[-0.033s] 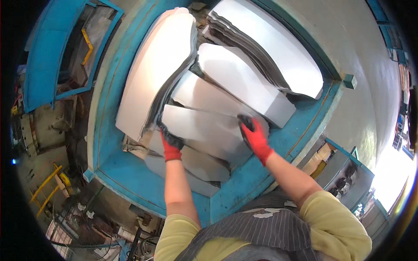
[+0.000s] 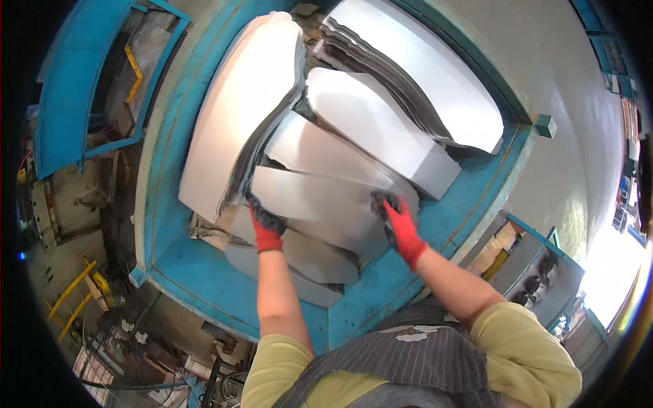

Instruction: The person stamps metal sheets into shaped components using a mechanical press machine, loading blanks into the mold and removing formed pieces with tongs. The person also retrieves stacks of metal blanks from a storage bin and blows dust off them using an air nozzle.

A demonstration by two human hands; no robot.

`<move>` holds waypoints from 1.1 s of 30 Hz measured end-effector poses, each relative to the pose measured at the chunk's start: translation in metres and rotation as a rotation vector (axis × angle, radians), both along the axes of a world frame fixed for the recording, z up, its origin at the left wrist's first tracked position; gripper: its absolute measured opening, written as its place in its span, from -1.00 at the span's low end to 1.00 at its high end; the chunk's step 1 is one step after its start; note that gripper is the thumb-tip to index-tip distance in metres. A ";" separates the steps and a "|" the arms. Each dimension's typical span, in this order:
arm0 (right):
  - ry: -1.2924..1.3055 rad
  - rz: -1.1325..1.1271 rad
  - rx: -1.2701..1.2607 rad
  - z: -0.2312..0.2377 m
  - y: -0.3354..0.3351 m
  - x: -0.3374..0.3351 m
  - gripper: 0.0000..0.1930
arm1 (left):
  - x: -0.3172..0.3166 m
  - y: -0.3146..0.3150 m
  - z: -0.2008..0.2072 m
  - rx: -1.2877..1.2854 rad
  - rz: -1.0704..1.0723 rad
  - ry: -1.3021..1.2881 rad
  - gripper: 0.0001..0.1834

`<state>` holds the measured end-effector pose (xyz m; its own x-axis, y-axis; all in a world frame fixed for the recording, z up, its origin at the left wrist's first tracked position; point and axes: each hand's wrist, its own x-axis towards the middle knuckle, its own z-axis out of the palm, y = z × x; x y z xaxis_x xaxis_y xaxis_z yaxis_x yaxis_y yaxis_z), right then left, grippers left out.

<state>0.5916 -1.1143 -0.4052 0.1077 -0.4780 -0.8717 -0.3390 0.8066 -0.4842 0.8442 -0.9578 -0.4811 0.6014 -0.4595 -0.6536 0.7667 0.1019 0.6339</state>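
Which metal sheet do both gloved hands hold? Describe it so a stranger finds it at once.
Start at the blue table heaped with curved grey sheets. The held sheet lies near its front, topmost there. Only it is gripped at both ends, by the left hand and the right hand.

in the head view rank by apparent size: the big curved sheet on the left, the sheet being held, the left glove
1. Big curved sheet
2. Held sheet, gripped by both hands
3. Left glove, smallest

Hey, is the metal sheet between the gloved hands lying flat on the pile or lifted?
Cannot tell for sure. Both hands, left and right, grip opposite ends of the sheet, which overlaps the other sheets.
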 end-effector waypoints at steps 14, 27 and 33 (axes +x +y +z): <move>-0.190 -0.719 0.291 -0.055 0.071 -0.076 -0.31 | 0.011 0.004 -0.015 -0.071 -0.010 0.223 -0.48; -0.484 -1.002 0.255 -0.074 0.060 -0.071 -0.40 | 0.007 -0.006 -0.014 0.189 -0.019 0.249 -0.37; -0.371 -0.809 0.226 -0.068 0.063 -0.067 -0.44 | 0.012 0.006 -0.022 0.175 -0.175 0.118 -0.34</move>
<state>0.5243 -1.0512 -0.4727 0.1061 -0.3524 -0.9298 0.5163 0.8187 -0.2513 0.8566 -0.9521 -0.5027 0.4374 -0.4234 -0.7934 0.8328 -0.1422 0.5350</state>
